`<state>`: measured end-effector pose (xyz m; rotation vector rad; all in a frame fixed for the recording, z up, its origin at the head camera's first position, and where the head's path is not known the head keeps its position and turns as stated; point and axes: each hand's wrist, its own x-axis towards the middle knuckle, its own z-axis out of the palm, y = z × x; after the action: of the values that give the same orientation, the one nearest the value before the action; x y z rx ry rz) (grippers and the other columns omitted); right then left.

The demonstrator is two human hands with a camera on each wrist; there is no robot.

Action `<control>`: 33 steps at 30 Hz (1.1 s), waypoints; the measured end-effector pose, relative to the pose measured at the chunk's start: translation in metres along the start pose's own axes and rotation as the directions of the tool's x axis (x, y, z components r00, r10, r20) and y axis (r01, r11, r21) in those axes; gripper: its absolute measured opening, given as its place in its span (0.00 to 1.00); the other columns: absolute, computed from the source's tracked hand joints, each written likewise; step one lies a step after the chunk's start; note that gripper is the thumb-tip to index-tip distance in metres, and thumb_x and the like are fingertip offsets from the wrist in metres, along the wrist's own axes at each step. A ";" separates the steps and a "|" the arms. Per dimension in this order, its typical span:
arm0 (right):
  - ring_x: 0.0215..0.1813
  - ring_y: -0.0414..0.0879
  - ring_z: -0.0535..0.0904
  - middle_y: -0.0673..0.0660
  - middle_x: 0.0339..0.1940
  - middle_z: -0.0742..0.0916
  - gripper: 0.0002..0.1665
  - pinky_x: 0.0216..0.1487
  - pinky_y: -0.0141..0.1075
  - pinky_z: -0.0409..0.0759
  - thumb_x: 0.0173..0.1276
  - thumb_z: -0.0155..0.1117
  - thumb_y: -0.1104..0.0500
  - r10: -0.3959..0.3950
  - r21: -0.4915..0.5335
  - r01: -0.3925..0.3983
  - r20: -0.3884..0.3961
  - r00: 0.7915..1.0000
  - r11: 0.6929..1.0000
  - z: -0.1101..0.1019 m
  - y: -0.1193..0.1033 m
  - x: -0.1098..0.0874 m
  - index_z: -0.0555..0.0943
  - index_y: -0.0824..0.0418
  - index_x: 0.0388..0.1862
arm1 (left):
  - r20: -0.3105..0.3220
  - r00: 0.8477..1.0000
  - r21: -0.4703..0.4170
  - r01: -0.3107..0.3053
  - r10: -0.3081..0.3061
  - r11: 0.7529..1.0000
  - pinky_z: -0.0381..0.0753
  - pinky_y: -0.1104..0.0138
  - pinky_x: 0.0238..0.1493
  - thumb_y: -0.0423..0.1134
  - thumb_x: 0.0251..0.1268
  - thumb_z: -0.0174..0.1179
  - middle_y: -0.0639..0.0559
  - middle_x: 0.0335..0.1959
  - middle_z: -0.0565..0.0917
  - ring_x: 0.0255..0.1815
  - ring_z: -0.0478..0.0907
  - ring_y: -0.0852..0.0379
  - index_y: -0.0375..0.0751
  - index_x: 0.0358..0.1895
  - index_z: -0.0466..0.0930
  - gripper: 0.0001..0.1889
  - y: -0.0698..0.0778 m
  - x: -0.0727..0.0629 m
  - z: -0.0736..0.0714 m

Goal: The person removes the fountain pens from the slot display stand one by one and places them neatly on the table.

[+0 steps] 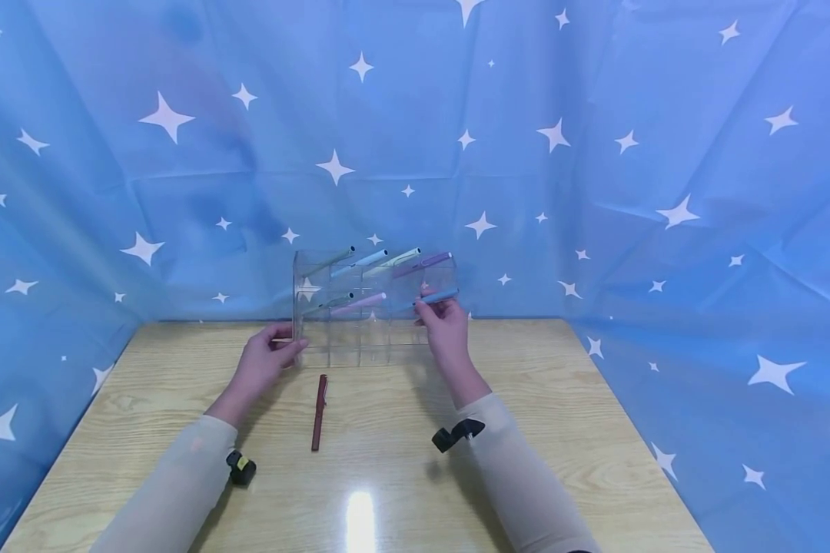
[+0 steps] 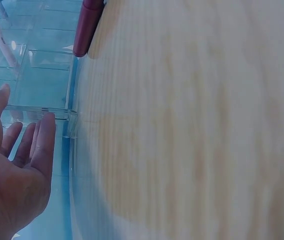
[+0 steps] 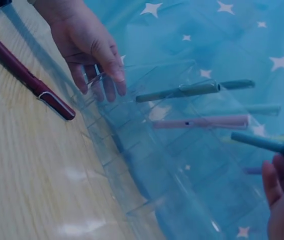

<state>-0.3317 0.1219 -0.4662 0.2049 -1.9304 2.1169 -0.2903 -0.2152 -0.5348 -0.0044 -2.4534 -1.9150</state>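
Observation:
A clear pen rack (image 1: 346, 355) with several compartments stands at the back of the table, pens leaning in it. My left hand (image 1: 266, 355) holds its left end, thumb at the front and fingers at the side, as the left wrist view shows near the rack's edge (image 2: 42, 111). With its fingertips my right hand (image 1: 448, 330) pinches a blue pen (image 3: 257, 142) at the rack's right side, in the lower row. A green pen (image 3: 177, 93) and a pink pen (image 3: 207, 122) lie in that row. A dark red pen (image 1: 319, 415) lies on the table in front.
The upper row bears a dark green pen (image 1: 332, 259), a light blue pen (image 1: 363, 262), a pale green pen (image 1: 396, 259) and a purple pen (image 1: 425, 264). Behind the wooden table (image 1: 560, 430) hangs a blue star-patterned cloth (image 1: 526, 177).

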 end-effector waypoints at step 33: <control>0.52 0.48 0.82 0.57 0.48 0.83 0.46 0.63 0.40 0.90 0.79 0.66 0.72 0.087 -0.062 -0.071 0.325 0.942 0.996 -0.001 0.003 -0.036 0.61 0.57 0.90 | -0.001 1.000 -0.005 0.017 -0.017 1.000 0.94 0.60 0.56 0.48 0.82 0.70 0.35 0.67 0.80 0.58 0.84 0.50 0.32 0.77 0.74 0.32 0.002 -0.001 0.000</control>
<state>-0.2980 0.1186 -0.4790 0.5069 -2.2042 2.1964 -0.2891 -0.2147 -0.5331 0.0167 -2.4561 -1.9272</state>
